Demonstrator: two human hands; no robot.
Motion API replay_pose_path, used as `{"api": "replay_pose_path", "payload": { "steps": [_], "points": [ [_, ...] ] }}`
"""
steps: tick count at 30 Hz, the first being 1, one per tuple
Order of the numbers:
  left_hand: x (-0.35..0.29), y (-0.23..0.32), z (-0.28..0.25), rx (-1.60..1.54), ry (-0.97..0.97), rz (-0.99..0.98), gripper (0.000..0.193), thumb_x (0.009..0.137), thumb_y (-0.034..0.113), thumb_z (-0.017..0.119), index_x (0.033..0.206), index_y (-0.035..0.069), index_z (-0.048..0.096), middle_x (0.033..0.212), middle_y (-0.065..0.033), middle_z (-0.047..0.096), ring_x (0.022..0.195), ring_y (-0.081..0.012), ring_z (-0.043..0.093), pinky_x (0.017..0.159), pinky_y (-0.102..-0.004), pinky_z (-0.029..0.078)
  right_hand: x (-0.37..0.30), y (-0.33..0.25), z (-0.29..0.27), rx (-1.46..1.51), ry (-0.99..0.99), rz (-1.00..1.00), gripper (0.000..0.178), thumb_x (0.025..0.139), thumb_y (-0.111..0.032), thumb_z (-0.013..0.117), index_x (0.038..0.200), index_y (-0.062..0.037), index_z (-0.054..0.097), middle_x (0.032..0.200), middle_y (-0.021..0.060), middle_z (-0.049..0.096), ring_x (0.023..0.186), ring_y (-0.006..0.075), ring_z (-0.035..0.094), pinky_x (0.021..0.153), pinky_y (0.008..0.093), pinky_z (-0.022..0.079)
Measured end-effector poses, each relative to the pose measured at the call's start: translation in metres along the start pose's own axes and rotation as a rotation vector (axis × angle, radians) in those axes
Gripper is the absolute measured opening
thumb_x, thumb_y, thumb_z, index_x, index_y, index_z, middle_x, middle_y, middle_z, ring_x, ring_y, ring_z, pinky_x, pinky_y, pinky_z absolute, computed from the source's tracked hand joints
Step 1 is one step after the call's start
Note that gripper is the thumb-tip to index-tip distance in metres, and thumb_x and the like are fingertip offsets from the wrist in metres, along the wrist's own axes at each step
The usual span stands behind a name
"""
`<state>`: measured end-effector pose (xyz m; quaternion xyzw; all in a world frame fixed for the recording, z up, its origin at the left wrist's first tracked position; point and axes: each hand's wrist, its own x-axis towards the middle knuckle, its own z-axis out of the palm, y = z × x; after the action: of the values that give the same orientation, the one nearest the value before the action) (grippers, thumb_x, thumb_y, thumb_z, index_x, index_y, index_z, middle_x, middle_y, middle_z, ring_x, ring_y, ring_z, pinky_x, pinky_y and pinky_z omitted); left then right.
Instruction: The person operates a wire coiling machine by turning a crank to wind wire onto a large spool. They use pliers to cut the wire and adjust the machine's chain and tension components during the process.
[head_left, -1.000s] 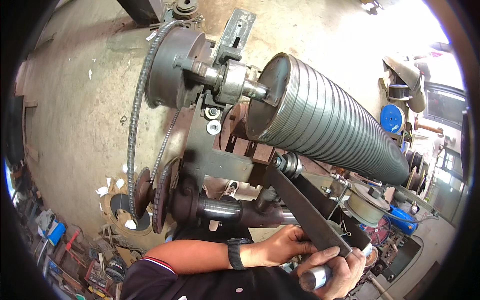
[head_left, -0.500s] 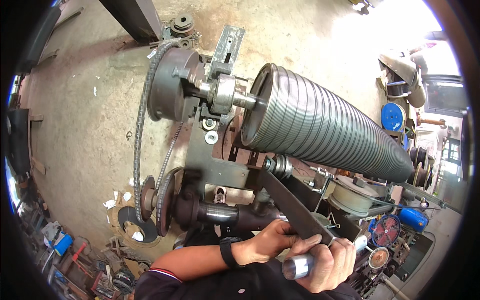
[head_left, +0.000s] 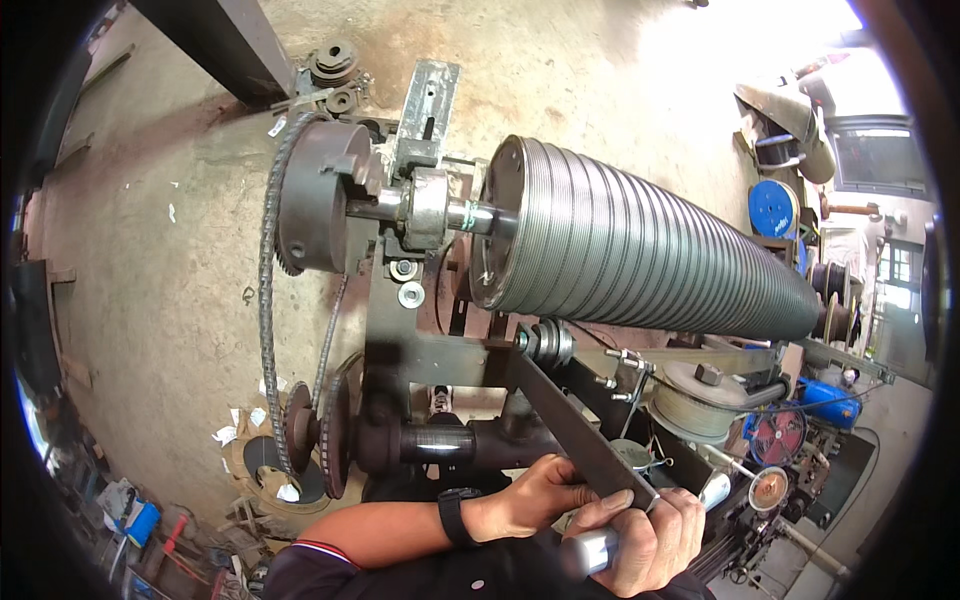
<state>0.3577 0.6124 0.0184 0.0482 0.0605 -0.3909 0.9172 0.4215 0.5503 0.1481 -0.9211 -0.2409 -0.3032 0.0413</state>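
A flat dark steel bar [head_left: 580, 425] slants from a grooved roller [head_left: 550, 343] down to my hands. My right hand [head_left: 645, 545] is closed round a shiny round metal handle [head_left: 592, 553] crossing the bar's near end; its thumb lies along the bar. To its left, my left hand [head_left: 535, 497], with a black watch [head_left: 460, 515] on the wrist, has its fingers curled against the bar's lower edge, the tips partly hidden. Beyond the roller lies a large drum [head_left: 640, 240] ringed with close metal turns, its shaft [head_left: 475, 217] held in a bearing block [head_left: 427, 208].
At the left a chain [head_left: 266, 290] links a dark wheel [head_left: 318, 200] to a lower sprocket [head_left: 340, 430]. A spool of pale line [head_left: 697, 400] sits right of the bar. A fan [head_left: 778, 437] and a blue motor [head_left: 828, 403] stand farther right. A steel post [head_left: 225, 50] rises at the far left.
The machine sits slightly lower and farther left in view. The notched hub by the dark wheel and the drum shaft have turned. Both hands keep their hold on the bar and handle.
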Motion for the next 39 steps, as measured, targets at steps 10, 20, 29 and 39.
{"api": "replay_pose_path", "payload": {
  "steps": [10,20,29,39],
  "points": [
    [-0.004,0.016,0.005,-0.006,-0.036,0.010,0.023,0.100,0.017,0.067,0.117,0.001,0.069,0.112,-0.0057,0.073,0.104,-0.0131,0.066,0.093,-0.0309,0.054,0.002,-0.003,0.003,-0.014,0.007,-0.025,0.015,0.074,0.004,0.066,0.069,-0.0019,0.053,0.056,0.0138,0.051,0.046,0.0278,0.054,0.048,0.0379,0.049],
    [-0.009,0.012,0.000,-0.007,-0.028,0.006,0.021,0.099,0.016,0.069,0.114,0.002,0.070,0.108,-0.0039,0.074,0.101,-0.0117,0.066,0.090,-0.0298,0.054,0.006,-0.008,0.003,-0.004,-0.006,-0.032,0.016,0.073,0.006,0.065,0.068,-0.0016,0.051,0.055,0.0139,0.050,0.045,0.0283,0.053,0.047,0.0381,0.048],
    [-0.010,0.014,0.002,0.004,-0.032,0.059,0.022,0.099,0.017,0.069,0.115,0.002,0.070,0.107,-0.0026,0.073,0.099,-0.0098,0.065,0.089,-0.0286,0.054,0.007,-0.011,0.006,-0.010,0.009,-0.027,0.017,0.074,0.004,0.066,0.067,-0.0025,0.052,0.055,0.0139,0.050,0.045,0.0289,0.054,0.048,0.0377,0.050],
    [-0.012,0.013,0.005,0.014,-0.012,0.053,0.022,0.099,0.018,0.069,0.115,0.002,0.071,0.107,-0.0028,0.073,0.099,-0.0103,0.065,0.089,-0.0290,0.054,0.011,-0.012,0.002,-0.014,-0.010,0.006,0.017,0.074,0.004,0.066,0.068,-0.0024,0.052,0.056,0.0143,0.051,0.046,0.0292,0.055,0.048,0.0388,0.050]
  ]
}}
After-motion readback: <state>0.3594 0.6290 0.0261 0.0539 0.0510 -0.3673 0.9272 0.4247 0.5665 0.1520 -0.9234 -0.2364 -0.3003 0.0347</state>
